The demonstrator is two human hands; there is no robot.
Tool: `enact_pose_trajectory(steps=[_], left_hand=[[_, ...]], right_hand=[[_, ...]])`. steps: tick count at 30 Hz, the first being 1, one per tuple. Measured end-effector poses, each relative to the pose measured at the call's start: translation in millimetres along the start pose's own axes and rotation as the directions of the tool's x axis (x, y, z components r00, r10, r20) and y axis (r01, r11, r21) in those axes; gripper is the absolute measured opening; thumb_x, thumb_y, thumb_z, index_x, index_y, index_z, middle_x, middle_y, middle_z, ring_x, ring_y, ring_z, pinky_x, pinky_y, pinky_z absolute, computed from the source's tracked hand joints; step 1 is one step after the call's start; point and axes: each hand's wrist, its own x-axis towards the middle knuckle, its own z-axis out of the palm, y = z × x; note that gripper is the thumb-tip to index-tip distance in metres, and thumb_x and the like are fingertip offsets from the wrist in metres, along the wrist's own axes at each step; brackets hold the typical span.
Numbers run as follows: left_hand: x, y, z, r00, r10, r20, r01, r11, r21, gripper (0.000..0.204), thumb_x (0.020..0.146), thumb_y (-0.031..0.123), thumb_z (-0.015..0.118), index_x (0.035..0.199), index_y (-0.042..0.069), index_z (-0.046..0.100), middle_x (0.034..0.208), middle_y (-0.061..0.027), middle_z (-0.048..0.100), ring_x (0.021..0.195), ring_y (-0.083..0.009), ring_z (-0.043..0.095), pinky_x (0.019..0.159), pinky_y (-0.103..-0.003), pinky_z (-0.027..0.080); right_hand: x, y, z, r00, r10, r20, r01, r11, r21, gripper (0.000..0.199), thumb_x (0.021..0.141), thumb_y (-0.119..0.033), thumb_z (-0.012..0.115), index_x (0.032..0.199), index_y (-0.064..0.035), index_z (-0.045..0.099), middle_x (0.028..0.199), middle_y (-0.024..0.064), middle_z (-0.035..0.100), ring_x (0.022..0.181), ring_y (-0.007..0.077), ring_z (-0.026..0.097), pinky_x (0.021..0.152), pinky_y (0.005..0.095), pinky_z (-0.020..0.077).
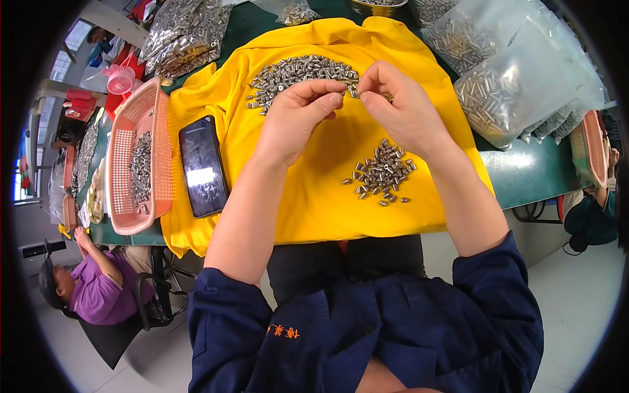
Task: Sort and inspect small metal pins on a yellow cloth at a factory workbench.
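Above the yellow cloth (308, 209), my two hands are close together with their fingertips nearly meeting. My left hand (291, 124) is closed in a pinch, and a bit of a small metal cylinder shows at its fingertips. My right hand (409, 118) is closed too, with thumb and forefinger together and small metal cylinders partly visible among its curled fingers. Just beyond the hands lies a large pile of small silvery metal cylinders (298, 71). A smaller pile of similar cylinders (383, 170) is on the cloth nearer me, below my right hand.
Left of the cloth are a dark phone (204, 167) and a pink plastic basket (162, 137) holding metal parts. Clear bags of metal parts (488, 98) stand at the right; another bag (187, 33) lies far left. A person in purple (101, 288) sits at left, another person at right.
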Motion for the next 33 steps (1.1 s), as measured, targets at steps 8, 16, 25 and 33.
enact_pose_trajectory(steps=[8,16,25,33], left_hand=[[0,-1,5,0.997,-0.051,0.064,0.061,0.984,-0.169,0.017,0.079,0.003,0.056,0.095,-0.001,0.056,0.086,-0.0081,0.059,0.077,-0.0148,0.059,0.072,-0.025,0.049],[-1,-1,11,1.0,0.007,-0.015,-0.005,0.997,0.076,0.013,0.077,0.002,0.057,0.089,-0.003,0.059,0.083,-0.0085,0.061,0.074,-0.0141,0.059,0.069,-0.023,0.049],[1,-3,14,0.97,0.241,-0.033,-0.223,0.935,0.276,0.013,0.076,0.001,0.058,0.088,-0.004,0.059,0.083,-0.0093,0.061,0.074,-0.014,0.06,0.069,-0.023,0.048],[2,5,2,0.992,-0.123,0.01,0.123,0.992,0.009,0.011,0.077,0.001,0.057,0.087,-0.002,0.059,0.081,-0.0063,0.06,0.073,-0.0133,0.059,0.067,-0.022,0.048]], right_hand=[[0,1,0,0.999,-0.041,0.014,0.039,0.995,0.092,0.008,0.074,-0.009,0.048,0.08,-0.0031,0.048,0.07,0.002,0.052,0.061,0.0096,0.049,0.057,0.0235,0.0397],[-3,-2,4,0.994,-0.111,-0.009,0.104,0.951,-0.29,0.007,0.073,-0.007,0.048,0.079,-0.0031,0.046,0.061,0.0087,0.049,0.055,0.0173,0.048,0.052,0.0276,0.039],[-2,1,8,0.996,-0.01,-0.086,0.009,1.0,-0.005,0.007,0.074,-0.008,0.049,0.076,-0.003,0.045,0.063,0.0068,0.049,0.056,0.0144,0.045,0.052,0.0262,0.0373],[-2,-8,-1,0.996,-0.05,0.073,0.07,0.947,-0.315,0.004,0.075,-0.003,0.048,0.077,-0.0013,0.046,0.07,0.0041,0.049,0.063,0.0114,0.046,0.056,0.0229,0.0379]])
